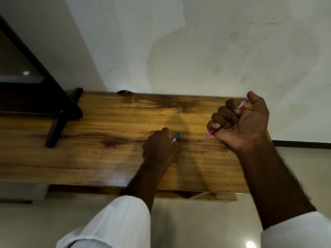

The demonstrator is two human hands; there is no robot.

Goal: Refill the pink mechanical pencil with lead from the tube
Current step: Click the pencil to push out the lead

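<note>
My right hand [240, 120] grips the pink mechanical pencil [211, 133] in a fist above the right part of the wooden table [111, 154]. The pencil's tip points down and left with a thin lead sticking out; its top end shows under my thumb. My left hand [159, 149] rests low on the table's middle and holds the lead tube [175, 137], of which only the teal cap and a short white part show past my fingers.
A dark frame with black legs [53, 133] stands on the table's left end. The table's far edge meets a stained white wall [197, 51]. Pale floor tiles [197, 226] lie below the near edge.
</note>
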